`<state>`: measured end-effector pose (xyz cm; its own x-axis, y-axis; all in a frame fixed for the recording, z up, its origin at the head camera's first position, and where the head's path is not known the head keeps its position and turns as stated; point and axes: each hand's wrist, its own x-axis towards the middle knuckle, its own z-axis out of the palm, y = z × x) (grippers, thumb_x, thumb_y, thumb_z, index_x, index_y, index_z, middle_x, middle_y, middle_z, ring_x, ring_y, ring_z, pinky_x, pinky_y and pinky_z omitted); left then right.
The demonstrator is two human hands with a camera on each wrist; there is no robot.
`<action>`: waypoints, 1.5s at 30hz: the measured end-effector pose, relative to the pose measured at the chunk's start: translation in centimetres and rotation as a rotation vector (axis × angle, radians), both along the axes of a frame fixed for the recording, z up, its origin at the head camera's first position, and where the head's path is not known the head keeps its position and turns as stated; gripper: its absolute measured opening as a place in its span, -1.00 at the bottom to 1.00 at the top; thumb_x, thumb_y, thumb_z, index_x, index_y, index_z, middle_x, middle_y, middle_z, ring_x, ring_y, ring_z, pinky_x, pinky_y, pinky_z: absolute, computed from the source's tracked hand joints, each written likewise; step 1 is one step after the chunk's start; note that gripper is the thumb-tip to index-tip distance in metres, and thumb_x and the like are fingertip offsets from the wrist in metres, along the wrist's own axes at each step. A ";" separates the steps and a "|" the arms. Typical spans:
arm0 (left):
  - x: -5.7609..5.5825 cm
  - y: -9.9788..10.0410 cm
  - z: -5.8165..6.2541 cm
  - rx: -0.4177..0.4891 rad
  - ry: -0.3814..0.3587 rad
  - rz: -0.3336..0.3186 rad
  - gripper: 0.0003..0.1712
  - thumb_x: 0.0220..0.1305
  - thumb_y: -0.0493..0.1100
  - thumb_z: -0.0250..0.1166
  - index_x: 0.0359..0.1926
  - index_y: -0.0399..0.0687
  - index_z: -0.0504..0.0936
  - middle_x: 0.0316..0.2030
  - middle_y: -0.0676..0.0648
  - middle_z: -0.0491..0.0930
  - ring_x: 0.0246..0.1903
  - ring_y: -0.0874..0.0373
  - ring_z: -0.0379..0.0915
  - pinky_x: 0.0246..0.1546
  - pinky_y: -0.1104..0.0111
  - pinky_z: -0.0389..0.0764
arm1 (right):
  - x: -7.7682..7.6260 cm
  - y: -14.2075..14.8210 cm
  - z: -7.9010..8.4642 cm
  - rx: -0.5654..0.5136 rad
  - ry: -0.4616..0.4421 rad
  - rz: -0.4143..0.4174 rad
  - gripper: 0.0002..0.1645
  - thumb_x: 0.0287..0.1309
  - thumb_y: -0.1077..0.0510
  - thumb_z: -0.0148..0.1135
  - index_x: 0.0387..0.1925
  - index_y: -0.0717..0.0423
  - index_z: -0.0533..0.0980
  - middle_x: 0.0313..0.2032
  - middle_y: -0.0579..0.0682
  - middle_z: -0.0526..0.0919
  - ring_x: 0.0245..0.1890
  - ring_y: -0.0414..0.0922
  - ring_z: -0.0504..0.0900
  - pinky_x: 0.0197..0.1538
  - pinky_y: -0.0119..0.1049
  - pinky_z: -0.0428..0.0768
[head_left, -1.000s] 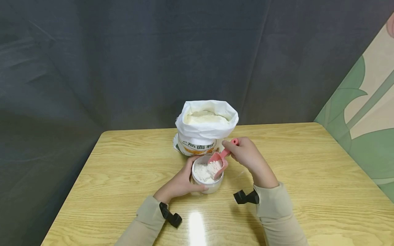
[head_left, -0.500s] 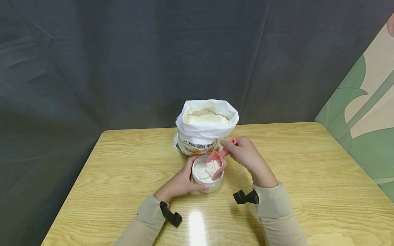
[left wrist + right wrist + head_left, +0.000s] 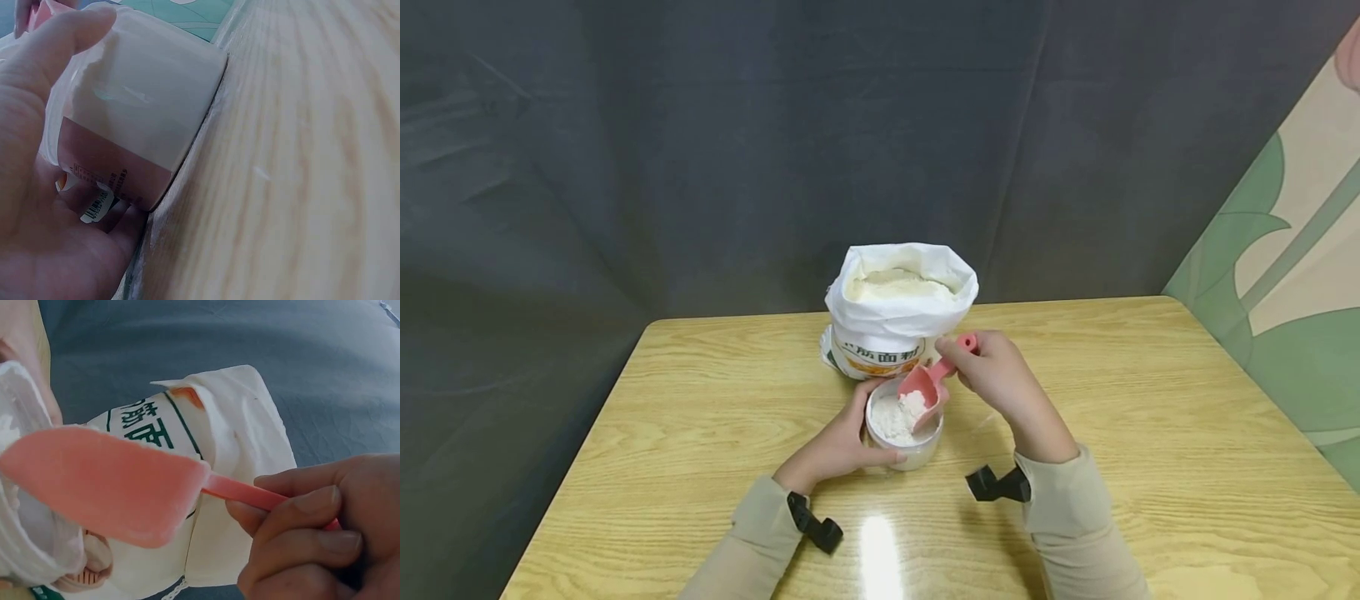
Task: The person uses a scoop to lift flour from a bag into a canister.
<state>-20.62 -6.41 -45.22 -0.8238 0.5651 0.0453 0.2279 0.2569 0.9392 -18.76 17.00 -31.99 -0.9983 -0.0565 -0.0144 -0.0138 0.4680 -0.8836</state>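
Observation:
A clear round jar [image 3: 917, 456] with white flour [image 3: 891, 417] in it stands on the table. My left hand [image 3: 842, 442] holds the jar from its left side, thumb in front and fingers behind; the left wrist view shows the jar's wall [image 3: 150, 81] and a brownish label [image 3: 106, 159]. In my right hand [image 3: 1003, 379] is a pink scoop [image 3: 106, 481], gripped by its handle. The scoop's bowl tilts down over the jar's mouth, with some flour on it. Behind the jar stands an open white flour bag [image 3: 898, 321], its top rolled back and flour inside.
The wooden table [image 3: 715, 400] extends to both sides of the jar. A dark cloth [image 3: 820, 150] hangs behind it, and a painted wall [image 3: 1300, 275] rises at the right. Black wrist cameras [image 3: 816, 523] sit on both sleeves.
The scoop has shifted slightly left and tilted further over the jar, and the flour heap on it has become smaller. My left hand keeps its hold on the jar.

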 end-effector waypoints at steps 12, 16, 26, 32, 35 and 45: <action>0.0 0.0 0.0 0.002 0.004 0.004 0.20 0.01 -0.10 0.63 0.51 0.21 0.02 0.48 0.07 0.12 0.48 0.15 0.01 0.45 0.09 0.06 | -0.1 -0.8 -0.3 0.144 0.098 0.027 -0.53 0.42 0.03 0.19 -0.63 0.09 0.40 -0.55 -0.02 0.51 -0.58 -0.10 0.30 -0.49 -0.26 0.31; 0.0 0.1 0.0 0.002 0.003 0.002 0.20 0.01 -0.10 0.63 0.51 0.22 0.02 0.49 0.08 0.12 0.48 0.15 0.01 0.45 0.08 0.06 | 0.3 -0.4 0.1 0.155 0.126 0.013 -0.53 0.43 0.04 0.18 -0.62 0.11 0.41 -0.48 0.03 0.61 -0.58 -0.09 0.30 -0.49 -0.26 0.30; 0.1 0.0 0.0 0.020 -0.011 -0.008 0.19 0.02 -0.10 0.63 0.51 0.22 0.02 0.48 0.07 0.13 0.47 0.15 0.03 0.45 0.06 0.06 | 0.7 -0.2 0.5 0.172 0.143 0.002 -0.53 0.42 0.03 0.18 -0.62 0.11 0.41 -0.48 0.01 0.62 -0.59 -0.10 0.28 -0.50 -0.27 0.29; 0.1 0.0 0.0 0.018 -0.003 -0.007 0.18 0.01 -0.11 0.63 0.50 0.20 0.03 0.47 0.05 0.14 0.46 0.13 0.04 0.45 0.05 0.06 | 0.9 0.2 0.8 0.151 0.122 -0.013 -0.52 0.41 0.00 0.19 -0.62 0.09 0.38 -0.64 -0.06 0.39 -0.61 -0.11 0.27 -0.53 -0.29 0.27; 0.0 -0.1 -0.1 0.012 0.002 -0.006 0.19 0.01 -0.11 0.63 0.50 0.19 0.03 0.47 0.05 0.14 0.46 0.13 0.04 0.45 0.06 0.06 | 1.0 0.4 0.9 0.128 0.112 -0.013 -0.52 0.41 0.01 0.19 -0.63 0.10 0.37 -0.69 -0.08 0.33 -0.63 -0.12 0.26 -0.54 -0.30 0.25; -0.1 0.0 -0.1 0.015 0.011 -0.012 0.20 0.00 -0.12 0.63 0.51 0.14 0.02 0.47 0.03 0.13 0.46 0.12 0.05 0.45 0.07 0.07 | 1.3 1.2 1.2 0.020 0.109 -0.031 -0.45 0.40 0.00 0.21 -0.70 0.10 0.34 -0.78 -0.11 0.23 -0.71 -0.17 0.17 -0.59 -0.31 0.19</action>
